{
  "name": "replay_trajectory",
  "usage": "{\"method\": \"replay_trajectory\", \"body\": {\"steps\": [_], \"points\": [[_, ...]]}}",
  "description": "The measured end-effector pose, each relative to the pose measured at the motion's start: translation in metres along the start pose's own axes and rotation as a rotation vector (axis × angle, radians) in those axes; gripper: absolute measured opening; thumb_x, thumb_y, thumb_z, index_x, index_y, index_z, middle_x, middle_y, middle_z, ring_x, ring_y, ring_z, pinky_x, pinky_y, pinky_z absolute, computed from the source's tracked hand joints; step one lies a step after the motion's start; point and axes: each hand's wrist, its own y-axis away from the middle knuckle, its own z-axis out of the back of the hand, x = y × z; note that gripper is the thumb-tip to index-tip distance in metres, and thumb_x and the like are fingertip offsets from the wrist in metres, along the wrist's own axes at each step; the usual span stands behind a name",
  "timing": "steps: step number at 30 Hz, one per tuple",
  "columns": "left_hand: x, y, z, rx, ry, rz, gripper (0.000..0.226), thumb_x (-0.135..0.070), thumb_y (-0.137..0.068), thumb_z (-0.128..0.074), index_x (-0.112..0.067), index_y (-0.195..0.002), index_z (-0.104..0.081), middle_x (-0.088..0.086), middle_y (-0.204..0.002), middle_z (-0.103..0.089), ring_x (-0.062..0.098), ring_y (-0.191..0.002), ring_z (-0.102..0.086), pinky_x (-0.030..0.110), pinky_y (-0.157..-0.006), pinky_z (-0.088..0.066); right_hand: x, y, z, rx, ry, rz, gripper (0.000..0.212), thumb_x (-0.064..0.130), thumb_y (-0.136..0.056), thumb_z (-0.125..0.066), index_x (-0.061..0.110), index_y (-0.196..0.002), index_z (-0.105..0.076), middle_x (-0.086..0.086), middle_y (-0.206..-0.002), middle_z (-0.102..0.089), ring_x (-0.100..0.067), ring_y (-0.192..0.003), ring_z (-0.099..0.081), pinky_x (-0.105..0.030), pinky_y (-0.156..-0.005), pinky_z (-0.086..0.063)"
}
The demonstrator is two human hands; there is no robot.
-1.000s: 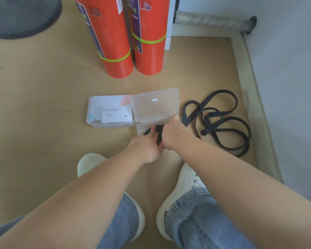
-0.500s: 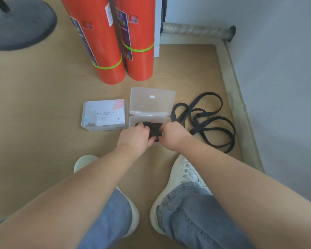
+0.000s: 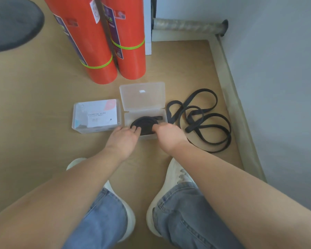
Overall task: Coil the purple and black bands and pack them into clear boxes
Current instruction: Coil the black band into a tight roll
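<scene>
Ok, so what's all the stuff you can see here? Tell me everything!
open clear box: one, see-through, middle of the floor, lid flipped back
coiled black band: one, black, inside the open clear box
closed clear box: one, see-through with a white label, left of the open one
loose black band: one, black, tangled on the floor to the right
orange rolls: two, orange with green ties, standing behind the boxes
round base: one, dark grey, top left
pipe: one, grey, along the wall
shoes: two, white, near bottom
jeans: blue, bottom
left hand: fingers straight, reaching the coil's near edge
right hand: on the coil's right side
</scene>
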Motion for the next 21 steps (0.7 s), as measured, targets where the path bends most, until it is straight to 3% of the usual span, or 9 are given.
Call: {"method": "replay_trajectory", "body": {"steps": [8,11,14,17,19,21], "points": [[0.011,-0.012,0.004,0.019,0.134,0.099,0.07,-0.011,-0.095,-0.048,-0.017,-0.159,-0.018,0.005,-0.166,-0.024,0.023,-0.146,-0.031,0.037,-0.109,-0.033,0.0,-0.027,-0.013,0.009,-0.037,0.02,0.047,-0.005,-0.093,-0.047,0.011,-0.136,-0.058,-0.011,-0.123,-0.062,-0.031,-0.124,-0.049,-0.041,-0.1,-0.048],[0.008,-0.005,0.006,-0.025,0.201,0.151,0.063,-0.021,-0.1,-0.046,-0.019,-0.158,-0.023,0.005,-0.165,-0.027,0.024,-0.146,-0.03,0.039,-0.11,-0.032,-0.009,-0.017,-0.014,-0.136,-0.096,0.046,0.042,0.004,-0.095,-0.049,0.012,-0.134,-0.063,-0.009,-0.127,-0.064,-0.03,-0.127,-0.045,-0.045,-0.102,-0.046],[0.001,0.001,0.01,-0.074,0.305,0.155,0.058,-0.03,-0.102,-0.041,-0.02,-0.158,-0.028,0.004,-0.164,-0.03,0.025,-0.147,-0.029,0.041,-0.114,-0.029,-0.025,-0.006,-0.01,-0.237,-0.109,-0.064,0.042,0.008,-0.093,-0.048,0.012,-0.132,-0.063,-0.009,-0.132,-0.063,-0.029,-0.133,-0.041,-0.044,-0.104,-0.043],[-0.007,0.002,0.015,-0.078,0.371,0.133,0.058,-0.032,-0.102,-0.04,-0.021,-0.158,-0.027,0.002,-0.163,-0.032,0.024,-0.148,-0.028,0.041,-0.115,-0.03,-0.041,0.0,-0.006,-0.117,-0.067,-0.274,0.055,0.009,-0.093,-0.051,0.016,-0.147,-0.045,-0.013,-0.162,-0.03,-0.033,-0.153,-0.017,-0.054,-0.117,-0.029],[-0.011,0.0,0.018,-0.083,0.39,0.118,0.058,-0.032,-0.102,-0.04,-0.021,-0.158,-0.027,0.002,-0.163,-0.033,0.024,-0.147,-0.03,0.042,-0.115,-0.03,-0.05,0.002,-0.007,0.015,-0.047,-0.395,0.07,0.005,-0.09,-0.054,0.019,-0.154,-0.029,-0.012,-0.168,-0.007,-0.04,-0.155,0.0,-0.062,-0.119,-0.024],[-0.015,-0.003,0.02,-0.089,0.401,0.104,0.058,-0.032,-0.102,-0.04,-0.021,-0.158,-0.028,0.002,-0.162,-0.035,0.024,-0.146,-0.031,0.041,-0.115,-0.03,-0.059,0.003,-0.012,0.107,-0.045,-0.455,0.078,0.001,-0.09,-0.057,0.018,-0.157,-0.021,-0.017,-0.165,-0.007,-0.046,-0.152,-0.009,-0.06,-0.115,-0.035]]}}
